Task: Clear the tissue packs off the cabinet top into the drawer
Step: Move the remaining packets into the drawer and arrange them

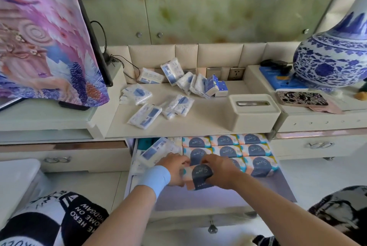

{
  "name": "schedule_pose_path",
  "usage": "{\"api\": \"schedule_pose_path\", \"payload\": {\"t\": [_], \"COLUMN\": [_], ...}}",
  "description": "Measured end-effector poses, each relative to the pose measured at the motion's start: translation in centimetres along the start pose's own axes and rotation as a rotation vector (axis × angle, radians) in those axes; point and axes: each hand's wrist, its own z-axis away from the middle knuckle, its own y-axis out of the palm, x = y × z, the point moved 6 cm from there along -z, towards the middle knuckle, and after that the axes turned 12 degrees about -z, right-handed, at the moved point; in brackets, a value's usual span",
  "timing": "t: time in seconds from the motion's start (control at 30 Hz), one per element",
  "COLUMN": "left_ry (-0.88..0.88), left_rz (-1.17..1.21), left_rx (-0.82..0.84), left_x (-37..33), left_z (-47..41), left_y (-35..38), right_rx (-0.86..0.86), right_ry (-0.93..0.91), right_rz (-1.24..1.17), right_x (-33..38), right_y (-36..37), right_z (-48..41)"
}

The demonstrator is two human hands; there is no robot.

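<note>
An orange-and-navy tissue pack point(198, 176) is being gripped at both ends inside the open drawer point(218, 202). The left hand point(174, 170) is being curled round its left end, and the right hand point(218, 172) is being closed over its right end. The pack is being held low over the drawer floor, at the near edge of the rows of matching packs point(226, 151) that are being stored just beyond the grip. Just left of the grip, white-and-blue packs point(156, 153) are being kept in a loose heap against the drawer's side.

The placing step is judged to be in hand, with the pack being fitted into the next gap in the nearest row. Well beyond and above the grip, many loose packs point(145, 115) are being left scattered on the cabinet top point(208, 124), so the task is judged far from done. For the next move, the pack is to be set down flat and released, and a hand is to be raised to the scattered ones.
</note>
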Motion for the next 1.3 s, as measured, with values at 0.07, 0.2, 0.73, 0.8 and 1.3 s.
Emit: {"api": "schedule_pose_path", "payload": {"t": [0.07,0.2,0.73,0.8,1.3], "left_ry": [0.028,0.091,0.024,-0.014,-0.118], "left_rz": [-0.115,-0.211,-0.454,-0.444,-0.289], "left_rx": [-0.031,-0.103,-0.155,-0.145,-0.202], "left_x": [-0.2,-0.9,-1.7,-1.3,-0.8], "left_z": [-0.6,-2.2,-6.1,-6.4,-7.0], "left_y": [0.6,1.5,3.1,3.2,3.1], "right_rx": [-0.106,-0.157,-0.098,-0.107,-0.294], "right_ry": [-0.053,-0.074,-0.21,-0.169,-0.001], "right_rz": [0.139,0.154,0.384,0.356,0.244], "right_x": [-0.2,-2.1,-6.3,-6.9,-6.9], "right_y": [0.5,2.1,3.0,2.7,1.6], "right_z": [-0.6,-1.7,-2.9,-3.0,-3.8]}}
